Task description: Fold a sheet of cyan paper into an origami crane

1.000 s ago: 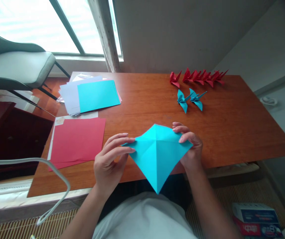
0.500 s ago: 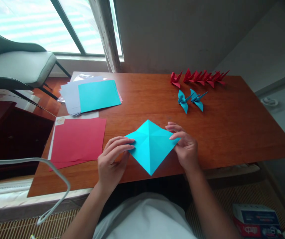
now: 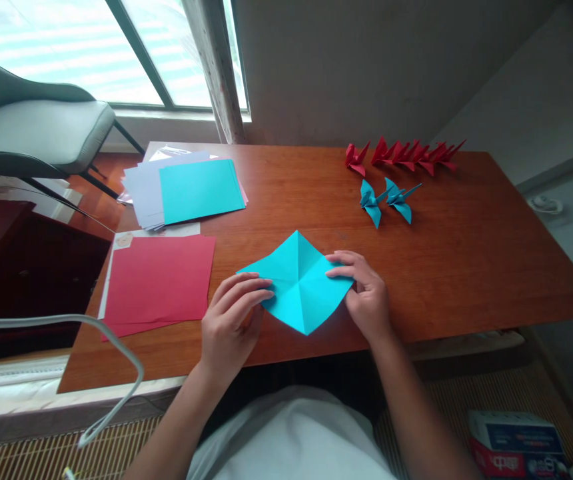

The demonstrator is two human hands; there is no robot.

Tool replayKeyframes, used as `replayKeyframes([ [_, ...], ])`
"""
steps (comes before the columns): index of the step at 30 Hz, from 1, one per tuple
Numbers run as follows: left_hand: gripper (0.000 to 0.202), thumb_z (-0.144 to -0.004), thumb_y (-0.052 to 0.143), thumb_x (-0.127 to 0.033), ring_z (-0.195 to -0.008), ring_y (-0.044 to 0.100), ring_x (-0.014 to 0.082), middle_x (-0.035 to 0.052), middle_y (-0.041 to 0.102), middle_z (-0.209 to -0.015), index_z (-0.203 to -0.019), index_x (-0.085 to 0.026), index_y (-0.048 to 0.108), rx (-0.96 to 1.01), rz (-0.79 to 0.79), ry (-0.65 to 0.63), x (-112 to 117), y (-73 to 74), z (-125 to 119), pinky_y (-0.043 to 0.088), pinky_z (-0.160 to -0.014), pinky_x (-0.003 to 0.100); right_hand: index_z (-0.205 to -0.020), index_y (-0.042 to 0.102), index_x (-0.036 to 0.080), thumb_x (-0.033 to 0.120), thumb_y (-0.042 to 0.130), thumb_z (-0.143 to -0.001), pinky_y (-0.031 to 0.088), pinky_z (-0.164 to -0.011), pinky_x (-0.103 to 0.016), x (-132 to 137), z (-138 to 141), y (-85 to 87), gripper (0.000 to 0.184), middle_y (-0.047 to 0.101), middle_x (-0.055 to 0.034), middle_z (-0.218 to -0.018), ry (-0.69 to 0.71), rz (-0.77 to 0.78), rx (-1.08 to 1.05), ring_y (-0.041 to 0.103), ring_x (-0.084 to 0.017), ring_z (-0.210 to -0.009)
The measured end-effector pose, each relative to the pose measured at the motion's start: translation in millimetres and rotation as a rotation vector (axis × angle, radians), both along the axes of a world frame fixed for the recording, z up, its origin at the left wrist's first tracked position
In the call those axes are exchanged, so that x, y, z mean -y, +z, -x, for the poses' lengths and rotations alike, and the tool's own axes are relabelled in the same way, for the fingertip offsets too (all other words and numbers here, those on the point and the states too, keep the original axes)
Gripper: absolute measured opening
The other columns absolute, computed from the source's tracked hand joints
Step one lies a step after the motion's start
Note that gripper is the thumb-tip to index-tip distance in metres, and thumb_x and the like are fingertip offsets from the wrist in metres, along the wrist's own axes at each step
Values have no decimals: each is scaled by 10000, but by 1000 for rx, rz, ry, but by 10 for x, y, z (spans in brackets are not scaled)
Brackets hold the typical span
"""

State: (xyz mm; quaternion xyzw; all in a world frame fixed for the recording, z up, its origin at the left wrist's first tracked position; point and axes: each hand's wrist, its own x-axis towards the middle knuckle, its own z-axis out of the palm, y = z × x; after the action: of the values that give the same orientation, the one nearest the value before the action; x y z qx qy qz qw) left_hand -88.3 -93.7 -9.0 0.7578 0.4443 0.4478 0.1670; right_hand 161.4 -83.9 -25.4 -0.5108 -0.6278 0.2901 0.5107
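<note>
Clamping creased turquoise paper point(image 3: 302, 308) in the grips of left hand point(image 3: 233, 317) and right hand point(image 3: 368, 293), we appear mid-folding; the next move calls for careful alignment.

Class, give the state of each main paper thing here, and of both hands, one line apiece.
Creased blue sheet: spread open, held
Left hand: gripping the sheet's left side
Right hand: gripping its right side
Blue birds: folded
Red birds: folded, lined up
Blue sheets: flat, stacked
Red sheets: flat, overlapping
White sheets: flat, partly covered
</note>
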Motion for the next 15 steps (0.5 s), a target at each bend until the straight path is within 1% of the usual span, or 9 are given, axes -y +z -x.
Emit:
replayKeyframes([
  [2, 257, -882, 635, -58, -1113, 669, 225, 22, 775, -1084, -1009, -264, 725, -25, -22, -16, -5, -2, 11, 560, -969, 414, -854, 757, 294, -12, 494, -768, 494, -1033, -483, -6, 2, -7, 413, 726, -16, -1153, -5, 2, -1, 623, -248, -1179],
  [4, 271, -875, 639, -52, -1106, 671, 228, 21, 775, -1083, -1021, -265, 721, -49, -37, -23, -8, -4, 18, 564, -965, 413, -857, 757, 289, -12, 501, -774, 504, -1018, -473, -9, 8, -3, 403, 722, -22, -1154, -18, 3, 3, 629, -247, -1166],
  [6, 281, -872, 639, -55, -1122, 663, 236, 27, 769, -1111, -1036, -269, 720, -81, -47, -12, -8, -8, 21, 563, -973, 419, -932, 756, 290, -11, 501, -783, 507, -1020, -468, -9, 19, 9, 421, 712, -31, -1181, -40, 14, 15, 629, -248, -1177],
  [8, 301, -874, 631, -62, -1163, 641, 251, 43, 747, -1183, -1069, -275, 716, -125, -54, 10, -4, -18, 19, 556, -993, 440, -1032, 742, 297, -3, 497, -799, 508, -1031, -466, -6, 30, 19, 452, 699, -39, -1218, -64, 29, 33, 625, -250, -1197],
  [12, 427, -877, 549, -27, -1299, 549, 287, 96, 617, -1395, -1204, -272, 672, -213, -5, 44, 7, -39, 23, 529, -1031, 494, -1130, 716, 305, 26, 483, -833, 512, -1042, -461, -4, 40, -1, 470, 676, -45, -1274, -93, 49, 53, 619, -250, -1222],
  [15, 533, -870, 451, 7, -1341, 526, 287, 133, 503, -1495, -1309, -252, 610, -187, 108, 39, 18, -27, 45, 537, -1016, 474, -1129, 721, 300, 38, 443, -848, 546, -1002, -445, -9, 35, -40, 475, 668, -48, -1288, -109, 71, -13, 621, -246, -1225],
])
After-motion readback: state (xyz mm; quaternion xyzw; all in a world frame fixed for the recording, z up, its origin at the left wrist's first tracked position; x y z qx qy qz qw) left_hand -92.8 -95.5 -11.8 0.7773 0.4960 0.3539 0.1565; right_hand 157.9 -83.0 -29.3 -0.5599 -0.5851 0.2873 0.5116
